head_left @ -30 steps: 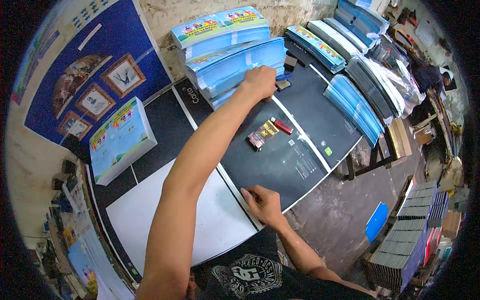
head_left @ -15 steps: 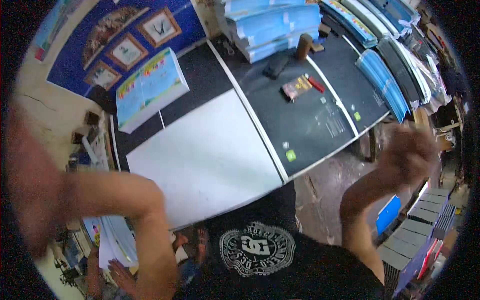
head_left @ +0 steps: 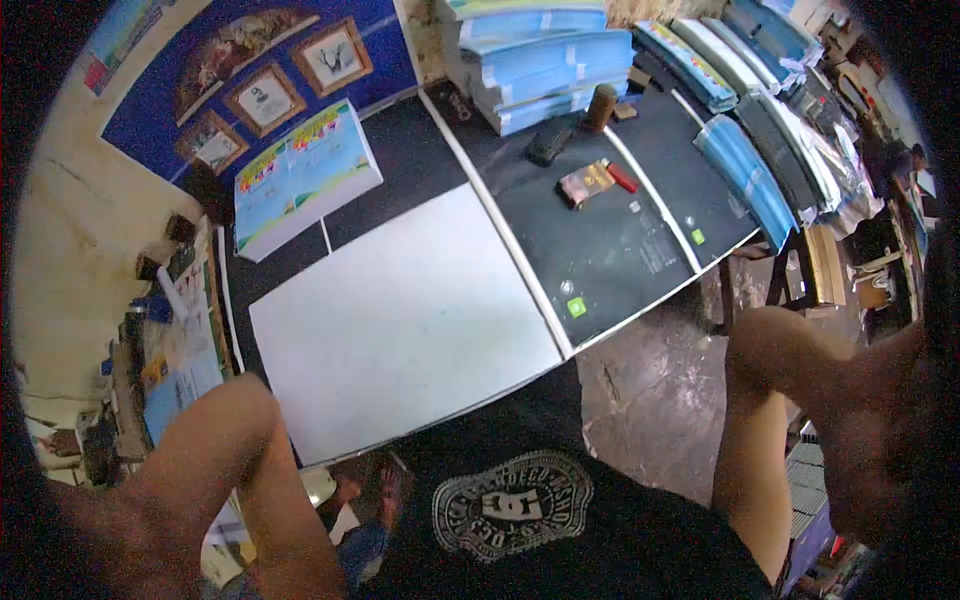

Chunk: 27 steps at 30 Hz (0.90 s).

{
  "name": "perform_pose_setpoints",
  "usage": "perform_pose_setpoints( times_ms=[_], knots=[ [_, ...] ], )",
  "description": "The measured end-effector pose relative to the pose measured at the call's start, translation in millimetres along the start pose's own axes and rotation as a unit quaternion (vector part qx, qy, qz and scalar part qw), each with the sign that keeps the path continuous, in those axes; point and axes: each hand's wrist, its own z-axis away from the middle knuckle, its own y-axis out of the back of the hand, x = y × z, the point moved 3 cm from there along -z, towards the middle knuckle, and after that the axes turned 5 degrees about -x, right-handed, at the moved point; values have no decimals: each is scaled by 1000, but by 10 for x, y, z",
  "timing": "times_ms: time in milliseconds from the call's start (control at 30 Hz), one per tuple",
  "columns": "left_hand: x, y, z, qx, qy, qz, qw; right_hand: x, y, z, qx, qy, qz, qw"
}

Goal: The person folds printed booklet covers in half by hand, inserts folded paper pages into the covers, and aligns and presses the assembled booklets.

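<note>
Both my arms are bent, with the forearms turned back toward the picture's sides. My left hand (head_left: 85,540) is a dark blur at the lower left rim, its fingers hidden. My right hand (head_left: 880,440) lies in shadow at the right rim, and its fingers cannot be made out either. Neither hand touches anything on the table. Between my arms, nearest to them, a large white sheet (head_left: 400,320) lies flat on the black tabletop (head_left: 395,150). Behind it at the left sits a thick stack of colourful printed sheets (head_left: 305,180).
A small pack (head_left: 587,184), a red lighter (head_left: 622,178), a black object (head_left: 550,141) and a brown cylinder (head_left: 602,108) stand or lie right of the sheet. Blue paper stacks (head_left: 555,75) rise behind. More bundles (head_left: 745,180) line the right. Framed pictures (head_left: 265,100) are at the back left.
My right forearm has swung from the front back toward the right rim. The left forearm has dropped lower at the left. The view has shifted slightly; the things on the table stay put.
</note>
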Motion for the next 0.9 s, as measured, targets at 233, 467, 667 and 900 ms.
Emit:
perform_pose_setpoints(
  times_ms=[233, 467, 667, 900],
  knots=[
    [-195, -270, -36, -39, 20, -13, 999, -23, 128, 127, 8, -29, 28, 999],
    [-197, 429, 108, 49, 26, -12, 998, 93, 25, -17, 8, -35, 5, 999],
    [1091, -365, 427, 106, -133, 151, 974, 889, -541, 461, 6, -299, 16, 954],
    [1892, -1594, 973, -81, -165, 318, 930, 914, -1928, 2142, -488, -455, -201, 717]
  ],
)
